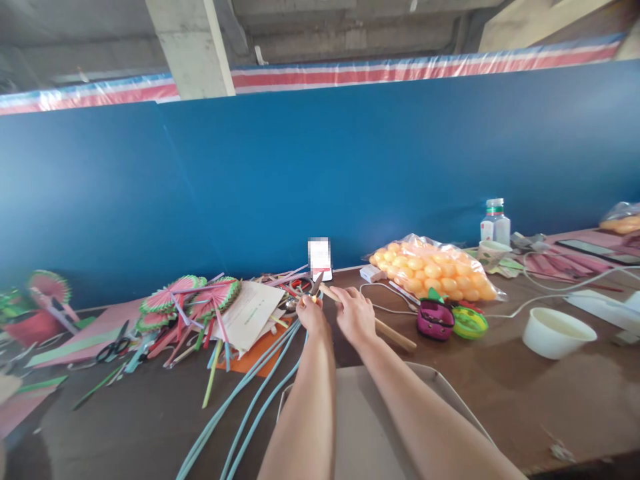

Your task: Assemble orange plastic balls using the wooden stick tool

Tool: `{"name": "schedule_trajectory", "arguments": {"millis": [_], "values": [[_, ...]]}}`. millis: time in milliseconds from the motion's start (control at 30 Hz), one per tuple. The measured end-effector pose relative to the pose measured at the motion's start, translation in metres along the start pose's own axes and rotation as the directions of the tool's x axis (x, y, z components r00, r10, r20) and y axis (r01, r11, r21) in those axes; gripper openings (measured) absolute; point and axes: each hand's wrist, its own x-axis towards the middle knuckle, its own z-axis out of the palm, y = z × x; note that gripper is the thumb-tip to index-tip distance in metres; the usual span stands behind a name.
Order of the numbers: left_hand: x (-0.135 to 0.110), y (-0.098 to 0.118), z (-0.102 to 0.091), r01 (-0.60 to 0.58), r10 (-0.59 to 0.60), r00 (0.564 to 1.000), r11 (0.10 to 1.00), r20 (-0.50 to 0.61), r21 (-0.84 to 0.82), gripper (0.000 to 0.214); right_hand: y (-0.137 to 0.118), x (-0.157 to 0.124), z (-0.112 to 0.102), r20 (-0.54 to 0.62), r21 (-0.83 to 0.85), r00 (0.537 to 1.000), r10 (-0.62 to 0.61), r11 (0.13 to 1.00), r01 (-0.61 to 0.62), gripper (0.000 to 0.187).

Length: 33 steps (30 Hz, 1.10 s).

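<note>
Both my forearms reach out over the brown table [500,400]. My left hand [313,315] is closed, fingers curled where several light-blue tubes [250,400] end. A small yellow bit shows in its grip, and I cannot make out what it is. Scissors [310,287] lie just beyond it. My right hand [355,313] is beside it, fingers bent over a long wooden stick [395,335] that runs off to the right.
Folded paper fans [190,293], coloured straws, papers and black scissors [115,348] litter the left. To the right are a bag of orange balls [435,270], a magenta case [435,320], a white bowl [557,331], a bottle [495,223] and cables. A grey tray [360,427] lies under my arms. A blue wall stands behind.
</note>
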Motion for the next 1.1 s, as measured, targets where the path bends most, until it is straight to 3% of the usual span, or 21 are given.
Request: {"name": "schedule_trajectory", "arguments": {"millis": [633,1100], "values": [[0.0021,-0.0042,-0.0017,-0.009,0.009,1.000,1.000,0.017,-0.001,0.010,-0.0003,0.0001,-0.0004,-0.016,0.009,1.000,-0.001,1.000,0.001,0.047],[0.0015,-0.0035,-0.0007,0.010,-0.009,0.999,1.000,-0.031,0.011,0.008,0.0003,0.0003,0.0007,-0.044,0.016,0.999,-0.009,1.000,0.009,0.046]]}}
